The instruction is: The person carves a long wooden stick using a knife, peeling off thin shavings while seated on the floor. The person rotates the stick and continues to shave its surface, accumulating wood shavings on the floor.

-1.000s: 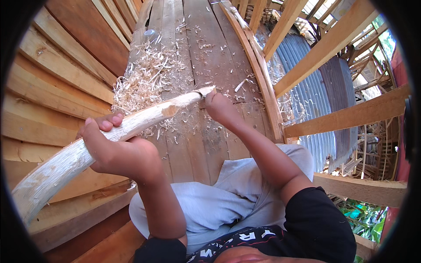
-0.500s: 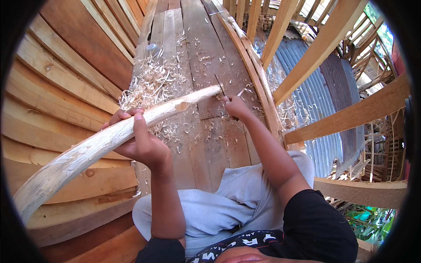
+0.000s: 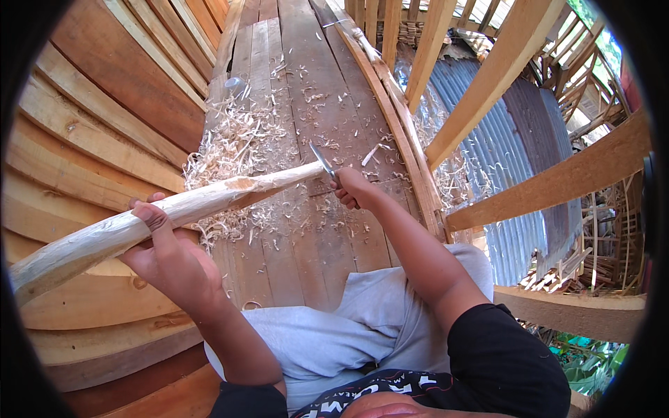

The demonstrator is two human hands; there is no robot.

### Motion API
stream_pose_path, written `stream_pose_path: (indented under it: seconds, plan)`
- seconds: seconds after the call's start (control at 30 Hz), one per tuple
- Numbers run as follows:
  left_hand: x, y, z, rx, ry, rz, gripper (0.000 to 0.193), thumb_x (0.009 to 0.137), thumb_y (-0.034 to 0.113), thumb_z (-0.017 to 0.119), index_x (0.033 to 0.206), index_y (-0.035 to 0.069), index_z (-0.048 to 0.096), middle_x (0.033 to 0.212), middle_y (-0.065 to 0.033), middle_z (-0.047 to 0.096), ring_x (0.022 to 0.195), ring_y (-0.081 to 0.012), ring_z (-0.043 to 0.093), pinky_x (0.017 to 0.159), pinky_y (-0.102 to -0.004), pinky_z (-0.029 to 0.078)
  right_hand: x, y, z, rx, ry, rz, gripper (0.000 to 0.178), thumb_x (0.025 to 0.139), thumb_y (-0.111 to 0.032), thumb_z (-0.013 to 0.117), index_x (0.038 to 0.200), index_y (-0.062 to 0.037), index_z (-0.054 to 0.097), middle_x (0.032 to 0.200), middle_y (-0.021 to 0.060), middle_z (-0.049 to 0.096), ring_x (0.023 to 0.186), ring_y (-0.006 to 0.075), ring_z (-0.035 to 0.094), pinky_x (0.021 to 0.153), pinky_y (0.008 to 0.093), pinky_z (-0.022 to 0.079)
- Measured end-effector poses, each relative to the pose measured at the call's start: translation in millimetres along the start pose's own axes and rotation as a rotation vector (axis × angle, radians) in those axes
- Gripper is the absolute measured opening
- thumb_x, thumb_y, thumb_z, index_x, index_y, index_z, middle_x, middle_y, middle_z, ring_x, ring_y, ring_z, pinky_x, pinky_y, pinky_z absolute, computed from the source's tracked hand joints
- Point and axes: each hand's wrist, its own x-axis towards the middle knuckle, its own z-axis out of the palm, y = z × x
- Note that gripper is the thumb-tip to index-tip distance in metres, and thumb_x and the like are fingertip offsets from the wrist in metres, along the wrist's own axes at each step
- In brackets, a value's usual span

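Observation:
A long, curved, peeled wooden pole [image 3: 195, 200] slants across in front of me, thick at the left and tapering to the right. My left hand [image 3: 167, 251] is wrapped round its thick part from below, thumb on top. My right hand [image 3: 352, 187] is closed on a knife [image 3: 322, 159]; the handle is mostly hidden in the fist. The knife's blade points up and to the left, at the pole's thin end, and appears to touch it. A pale bare patch shows on the pole's upper side near its middle.
Curly wood shavings [image 3: 233, 139] heap on the plank floor [image 3: 306, 258] beyond the pole. A small clear cup-like thing [image 3: 235, 85] stands near them. Stacked boards [image 3: 90, 150] line the left; wooden railing posts [image 3: 488, 83] and corrugated metal sheets [image 3: 481, 132] are on the right.
The pole has shifted left and turned, with my left hand moving left and down along with it. My right hand and the knife have moved left and a little down; the blade's face now shows.

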Motion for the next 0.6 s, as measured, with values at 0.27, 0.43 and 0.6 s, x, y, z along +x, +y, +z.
stream_pose_path:
  seconds: [0.27, 0.43, 0.6]
  plan:
    - [5, 11, -4, 0.042, -0.01, -0.055, 0.054, 0.093, 0.014, 0.063, 0.131, -0.003, 0.028, 0.113, -0.0135, 0.048, 0.106, -0.0217, 0.052, 0.096, -0.0379, 0.046, -13, -6, 2, -0.089, -0.166, 0.018, 0.023, 0.09, -0.028, 0.033, 0.072, -0.0146, 0.041, 0.053, -0.0059, 0.028, 0.039, 0.0058, 0.019, 0.036, 0.0269, 0.016]
    - [13, 10, -8, 0.018, -0.171, -0.036, 0.038, 0.091, 0.008, 0.064, 0.121, -0.001, 0.044, 0.105, -0.0112, 0.054, 0.103, -0.0189, 0.056, 0.091, -0.0343, 0.049, -9, -3, 3, -0.219, -0.058, -0.065, 0.022, 0.09, -0.026, 0.034, 0.074, -0.0138, 0.043, 0.053, -0.0057, 0.028, 0.04, 0.0063, 0.021, 0.037, 0.0276, 0.017]
    - [21, -8, -8, 0.065, -0.199, 0.066, 0.016, 0.087, 0.011, 0.067, 0.095, 0.003, 0.056, 0.081, -0.006, 0.055, 0.082, -0.0165, 0.058, 0.08, -0.0347, 0.05, -12, -2, 12, -0.173, -0.002, -0.048, 0.028, 0.092, -0.031, 0.035, 0.071, -0.0131, 0.042, 0.053, -0.0056, 0.028, 0.04, 0.0063, 0.021, 0.037, 0.0276, 0.017]
